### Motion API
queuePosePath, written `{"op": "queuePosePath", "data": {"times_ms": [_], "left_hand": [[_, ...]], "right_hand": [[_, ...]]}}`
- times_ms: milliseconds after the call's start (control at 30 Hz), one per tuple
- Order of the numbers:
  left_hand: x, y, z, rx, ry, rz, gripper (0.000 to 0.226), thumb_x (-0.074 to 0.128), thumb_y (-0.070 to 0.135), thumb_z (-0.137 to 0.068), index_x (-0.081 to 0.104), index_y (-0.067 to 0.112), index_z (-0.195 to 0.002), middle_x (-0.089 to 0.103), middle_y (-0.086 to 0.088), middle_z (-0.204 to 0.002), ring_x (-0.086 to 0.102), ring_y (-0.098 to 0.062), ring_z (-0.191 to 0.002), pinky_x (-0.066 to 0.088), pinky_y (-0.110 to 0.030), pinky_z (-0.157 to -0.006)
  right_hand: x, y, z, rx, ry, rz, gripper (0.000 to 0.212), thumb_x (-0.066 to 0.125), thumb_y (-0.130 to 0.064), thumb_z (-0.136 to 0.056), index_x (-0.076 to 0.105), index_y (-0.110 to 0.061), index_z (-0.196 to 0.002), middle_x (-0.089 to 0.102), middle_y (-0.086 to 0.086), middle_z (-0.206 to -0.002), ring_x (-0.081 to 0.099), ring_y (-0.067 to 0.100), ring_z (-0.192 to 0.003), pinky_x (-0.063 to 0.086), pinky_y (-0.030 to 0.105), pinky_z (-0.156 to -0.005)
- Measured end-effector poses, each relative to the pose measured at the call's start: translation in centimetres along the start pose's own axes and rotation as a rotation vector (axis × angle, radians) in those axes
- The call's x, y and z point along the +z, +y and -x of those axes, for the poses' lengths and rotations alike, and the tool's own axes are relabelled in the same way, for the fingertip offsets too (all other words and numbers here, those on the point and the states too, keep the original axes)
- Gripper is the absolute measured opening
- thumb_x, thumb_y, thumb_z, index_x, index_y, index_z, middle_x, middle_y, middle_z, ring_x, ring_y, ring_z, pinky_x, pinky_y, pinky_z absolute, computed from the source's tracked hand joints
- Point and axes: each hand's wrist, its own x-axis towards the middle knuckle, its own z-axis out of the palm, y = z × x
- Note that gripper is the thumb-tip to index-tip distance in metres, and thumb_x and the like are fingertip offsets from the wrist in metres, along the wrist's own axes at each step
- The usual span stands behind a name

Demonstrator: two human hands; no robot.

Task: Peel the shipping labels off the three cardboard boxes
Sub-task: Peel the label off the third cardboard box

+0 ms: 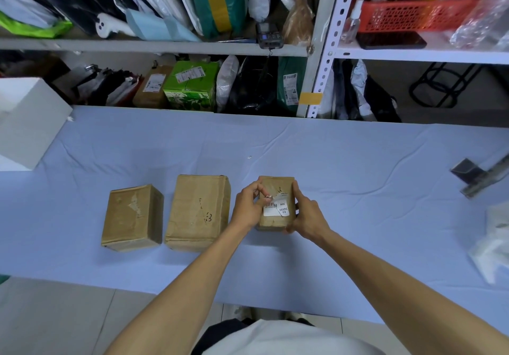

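**Last label lifting, two boxes looking bare**

Three cardboard boxes are sitting in a row on the blue-covered counter (pixel 358 189), and the middle box (pixel 198 212) is serving as the marker here. To its left, just beside it, the left box (pixel 132 216) is showing only a torn, pale scuff on its top and no label. The middle box itself is showing handwriting and tape on top, with no label in sight. Their other faces are hidden, so this is only a judgement, but both seem finished.

To the right of the middle box, the right box (pixel 276 189) is carrying the one white shipping label (pixel 276 210) in view. The left hand (pixel 248 208) is pinching the label's upper-left corner between thumb and fingers (pixel 254 189), and that corner is curling up off the cardboard while most of the label is lying stuck flat. The right hand (pixel 305 216) is gripping the box's right side, its fingers wrapping the edge to steady it.

By this reading the task is roughly two-thirds done, with nearly all of the final label left to pull free.
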Motion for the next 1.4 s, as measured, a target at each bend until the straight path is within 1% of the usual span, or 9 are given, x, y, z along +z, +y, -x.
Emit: {"op": "queuePosePath", "data": {"times_ms": [67,300,467,700,833,967,1033,1200,1400], "left_hand": [[-0.1,0.0,0.0,0.005,0.000,0.022,0.026,0.067,-0.005,-0.082,0.055,0.018,-0.077,0.042,-0.012,-0.149,0.041,-0.017,-0.137,0.042,-0.029,-0.106],[0.1,0.1,-0.4,-0.010,0.027,-0.016,0.021,0.064,-0.001,-0.085,0.058,0.016,-0.074,0.043,-0.012,-0.148,0.041,-0.015,-0.137,0.038,-0.022,-0.100],[0.1,0.2,-0.7,-0.010,0.001,-0.040,0.024,0.061,0.001,-0.088,0.058,0.020,-0.073,0.048,-0.011,-0.144,0.035,-0.013,-0.140,0.039,-0.025,-0.102],[0.1,0.4,-0.9,-0.037,-0.054,-0.053,0.020,0.061,0.004,-0.088,0.058,0.019,-0.075,0.038,-0.012,-0.151,0.030,-0.012,-0.143,0.036,-0.029,-0.110],[0.0,0.5,-0.7,-0.043,-0.068,-0.052,0.020,0.061,0.006,-0.089,0.057,0.020,-0.075,0.032,-0.008,-0.154,0.031,-0.012,-0.142,0.037,-0.011,-0.092],[-0.1,0.5,-0.6,-0.033,-0.092,-0.042,0.019,0.062,0.002,-0.087,0.057,0.017,-0.076,0.033,-0.011,-0.154,0.027,-0.012,-0.144,0.032,-0.029,-0.113],[-0.2,0.7,-0.6,-0.022,-0.106,-0.034,0.020,0.062,0.000,-0.086,0.058,0.016,-0.075,0.032,-0.012,-0.154,0.027,-0.012,-0.144,0.028,-0.035,-0.117],[-0.2,1.3,-0.5,0.015,-0.123,-0.015,0.022,0.063,-0.003,-0.084,0.058,0.016,-0.074,0.032,-0.013,-0.153,0.030,-0.009,-0.142,0.028,-0.033,-0.117],[-0.5,1.2,-0.2,0.021,-0.128,-0.035,0.022,0.064,-0.001,-0.084,0.059,0.017,-0.074,0.032,-0.012,-0.154,0.029,-0.008,-0.142,0.029,-0.033,-0.117]], "right_hand": [[-0.1,-0.1,0.0,0.006,-0.004,0.013,0.128,0.080,0.001,-0.060,-0.002,-0.031,-0.153,0.060,0.005,-0.102,0.061,0.025,-0.090,0.056,0.034,-0.068],[-0.3,-0.4,-0.2,0.016,-0.023,0.012,0.126,0.079,0.002,-0.061,-0.001,-0.029,-0.153,0.060,0.006,-0.103,0.061,0.026,-0.090,0.057,0.033,-0.064],[-0.5,-0.6,-0.1,0.017,-0.024,0.000,0.124,0.078,0.003,-0.061,0.000,-0.028,-0.153,0.061,0.006,-0.103,0.062,0.026,-0.090,0.057,0.034,-0.066],[-0.6,-0.7,-0.1,0.023,-0.023,-0.004,0.124,0.079,0.004,-0.061,0.001,-0.025,-0.153,0.060,0.008,-0.106,0.061,0.028,-0.092,0.057,0.037,-0.068],[-0.5,-0.7,-0.1,0.015,-0.015,-0.006,0.123,0.079,0.003,-0.060,0.004,-0.026,-0.153,0.062,0.007,-0.104,0.061,0.027,-0.090,0.058,0.037,-0.067],[-0.4,-0.5,-0.1,0.012,-0.008,-0.015,0.123,0.078,0.003,-0.060,0.004,-0.027,-0.153,0.061,0.007,-0.104,0.062,0.027,-0.090,0.058,0.038,-0.067],[-0.3,-0.4,-0.2,0.012,0.012,-0.022,0.123,0.078,0.003,-0.061,0.003,-0.028,-0.153,0.061,0.007,-0.104,0.061,0.026,-0.089,0.057,0.036,-0.067],[0.3,0.0,-0.1,0.005,0.079,-0.057,0.121,0.074,0.002,-0.064,-0.001,-0.033,-0.152,0.060,0.003,-0.096,0.062,0.022,-0.081,0.053,0.027,-0.062],[0.5,0.3,-0.1,-0.014,0.096,-0.026,0.123,0.074,0.001,-0.062,-0.002,-0.038,-0.151,0.060,0.006,-0.098,0.062,0.024,-0.083,0.057,0.037,-0.070]]}}
